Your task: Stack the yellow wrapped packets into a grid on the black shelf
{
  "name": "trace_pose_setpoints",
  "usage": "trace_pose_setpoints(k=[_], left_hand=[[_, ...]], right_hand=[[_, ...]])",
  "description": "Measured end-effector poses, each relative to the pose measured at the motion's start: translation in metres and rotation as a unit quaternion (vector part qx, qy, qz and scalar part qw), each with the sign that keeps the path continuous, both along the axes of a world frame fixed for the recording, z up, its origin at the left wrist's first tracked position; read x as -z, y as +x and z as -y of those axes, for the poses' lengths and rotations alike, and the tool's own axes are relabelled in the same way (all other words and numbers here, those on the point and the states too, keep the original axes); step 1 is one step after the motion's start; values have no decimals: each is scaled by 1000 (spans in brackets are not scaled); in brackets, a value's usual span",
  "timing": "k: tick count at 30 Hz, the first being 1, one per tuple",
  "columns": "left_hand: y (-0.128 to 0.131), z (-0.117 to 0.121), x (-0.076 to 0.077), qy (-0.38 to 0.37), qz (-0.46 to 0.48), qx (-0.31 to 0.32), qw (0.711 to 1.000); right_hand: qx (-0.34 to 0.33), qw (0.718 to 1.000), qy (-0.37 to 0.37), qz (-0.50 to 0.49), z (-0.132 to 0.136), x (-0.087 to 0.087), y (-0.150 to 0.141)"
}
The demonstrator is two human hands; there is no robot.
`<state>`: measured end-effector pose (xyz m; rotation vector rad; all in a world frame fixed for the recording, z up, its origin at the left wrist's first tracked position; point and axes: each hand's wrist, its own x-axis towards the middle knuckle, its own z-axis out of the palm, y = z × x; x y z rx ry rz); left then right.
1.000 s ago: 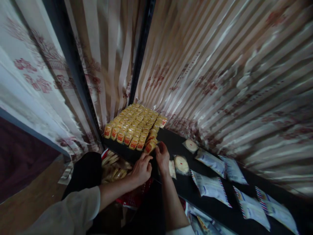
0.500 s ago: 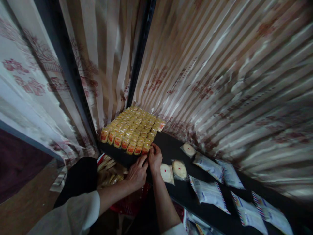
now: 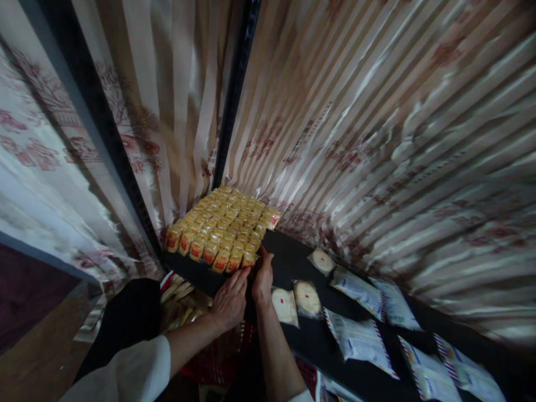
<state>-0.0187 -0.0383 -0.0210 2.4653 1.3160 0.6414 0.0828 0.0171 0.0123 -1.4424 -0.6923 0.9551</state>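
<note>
On the flat black shelf (image 3: pixel 288 251), by the near right corner of the rowed small yellow plastic-wrapped packets (image 3: pixel 218 223), the bare left hand (image 3: pixel 230 301) and bare right hand (image 3: pixel 262 279) have straight fingers, seemingly gripping nothing; light, even pressure should align edges without crushing.

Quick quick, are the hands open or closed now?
Left hand: open, at the front edge of the yellow packets.
Right hand: open, beside the packets' right edge.
</note>
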Motion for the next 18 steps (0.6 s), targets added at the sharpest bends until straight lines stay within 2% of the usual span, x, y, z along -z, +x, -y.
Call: trace_pose_setpoints(k=[3,10,16,18], left_hand=[[0,0,0,8,2,-7,1000],[-2,1,4,22,-8,0,1000],[0,1,8,18,-5,-12,1000],[0,1,5,13,-8,-11,1000]], right_hand=[[26,1000,8,-13,-11,5,11],[-16,997,54,-57,-41,6,7],[-50,994,57,-77,-45,9,7],[-31,996,51,-58,-44,8,10]])
